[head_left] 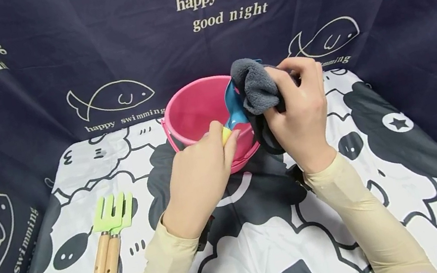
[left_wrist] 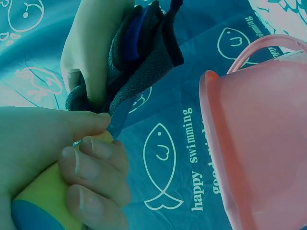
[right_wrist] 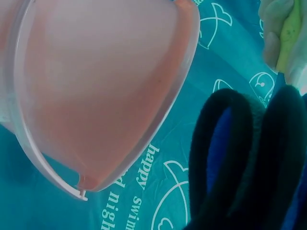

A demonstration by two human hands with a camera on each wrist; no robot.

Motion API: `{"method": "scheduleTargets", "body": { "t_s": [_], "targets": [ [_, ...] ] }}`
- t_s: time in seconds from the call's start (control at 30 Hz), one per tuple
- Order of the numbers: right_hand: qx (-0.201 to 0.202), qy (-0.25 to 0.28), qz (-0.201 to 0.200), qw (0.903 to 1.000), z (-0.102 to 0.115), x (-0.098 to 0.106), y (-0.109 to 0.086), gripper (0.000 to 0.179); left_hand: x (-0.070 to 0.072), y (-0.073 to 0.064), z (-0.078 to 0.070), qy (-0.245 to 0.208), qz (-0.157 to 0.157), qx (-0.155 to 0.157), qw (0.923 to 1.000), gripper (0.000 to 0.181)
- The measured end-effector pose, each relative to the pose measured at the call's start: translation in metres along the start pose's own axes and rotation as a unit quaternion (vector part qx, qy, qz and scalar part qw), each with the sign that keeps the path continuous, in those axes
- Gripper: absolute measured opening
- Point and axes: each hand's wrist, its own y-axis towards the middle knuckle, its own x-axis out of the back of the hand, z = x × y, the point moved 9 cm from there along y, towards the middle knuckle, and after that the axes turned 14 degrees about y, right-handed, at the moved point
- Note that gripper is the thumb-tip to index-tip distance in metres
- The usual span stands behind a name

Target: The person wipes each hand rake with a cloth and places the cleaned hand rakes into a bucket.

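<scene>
My left hand grips the yellow handle of a small shovel with a blue blade. A dark grey fleecy cloth is bunched in my right hand and lies against the blade's right side. Part of the blade is hidden behind this cloth. Both hands are over the right front rim of a pink bucket, which stands upright. In the right wrist view, folds of the cloth show black with a blue layer inside.
Two light green garden forks with wooden handles lie side by side on the left of the table. The bucket's pink carrying handle hangs down in front. A dark blue printed curtain closes off the back and sides.
</scene>
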Motion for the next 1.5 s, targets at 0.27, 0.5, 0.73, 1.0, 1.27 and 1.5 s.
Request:
{"method": "scheduleTargets", "body": {
  "t_s": [0.27,0.5,0.73,1.0,1.27,1.5],
  "targets": [
    [0.003,0.006,-0.010,0.9999,-0.0023,-0.0003,-0.0005,0.019,-0.0026,-0.0013,-0.0006,0.008,0.009,0.007,0.9999,0.035],
    [0.012,0.008,-0.019,0.9997,-0.0009,0.0002,0.0005,0.018,-0.0030,-0.0012,-0.0005,0.014,0.019,0.004,0.9997,0.034],
    [0.017,0.009,-0.024,0.9995,0.0002,0.0019,0.0020,0.017,-0.0038,-0.0004,0.0010,-0.002,0.030,0.007,0.9995,0.033],
    [0.025,0.004,-0.019,0.9995,0.0011,0.0035,0.0022,0.017,-0.0067,-0.0006,0.0022,-0.011,0.049,0.015,0.9986,0.033],
    [0.037,0.008,-0.025,0.9990,0.0040,0.0054,0.0040,0.017,-0.0063,-0.0009,0.0043,-0.013,0.048,0.022,0.9985,0.034],
    [0.034,0.009,-0.028,0.9990,0.0037,0.0048,0.0025,0.016,-0.0080,-0.0011,0.0057,-0.014,0.052,0.021,0.9983,0.034]
  ]
}}
